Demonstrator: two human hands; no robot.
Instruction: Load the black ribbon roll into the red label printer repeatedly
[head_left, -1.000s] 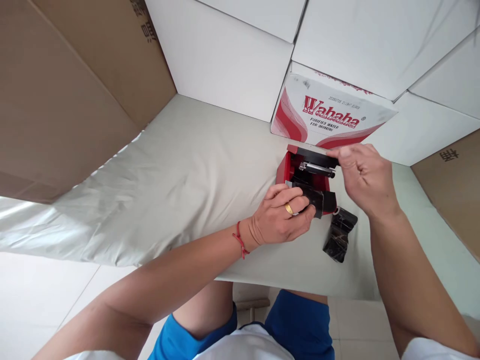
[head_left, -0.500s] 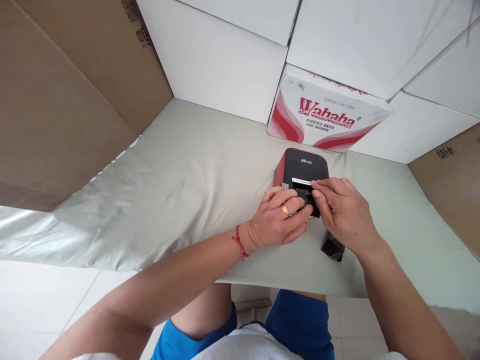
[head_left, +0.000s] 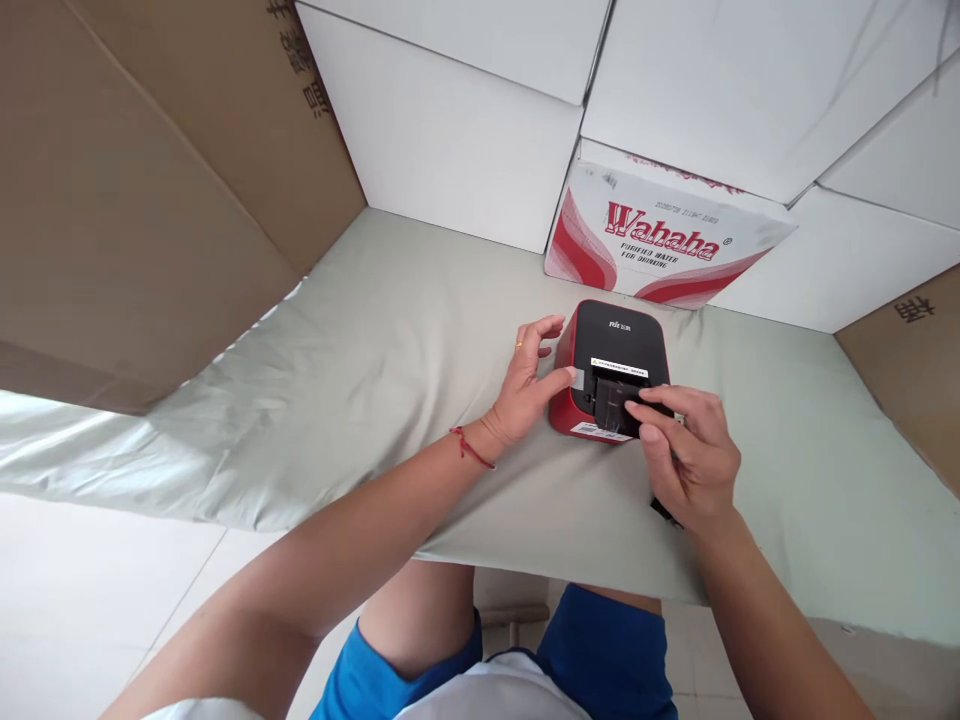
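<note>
A small printer (head_left: 616, 340) with a red body and a closed black lid stands on the cloth-covered table (head_left: 390, 380). My left hand (head_left: 529, 385) is at the printer's left side, fingers spread, thumb resting against the red wall. My right hand (head_left: 686, 445) is at the printer's front, thumb and forefinger closed on the black piece (head_left: 611, 398) that sticks out below the white label. A black plastic wrapper (head_left: 661, 511) lies under my right hand, almost wholly hidden.
A red and white Wahaha carton (head_left: 660, 240) stands just behind the printer. White boxes (head_left: 450, 130) are stacked along the back, brown cartons on the left (head_left: 150, 170) and right (head_left: 907, 370). The table's front edge runs close to my knees.
The printer's lid, open a second ago, is closed. My left hand has left the front piece, gone to the left side and opened. My right hand has come down from the lid to the front piece.
</note>
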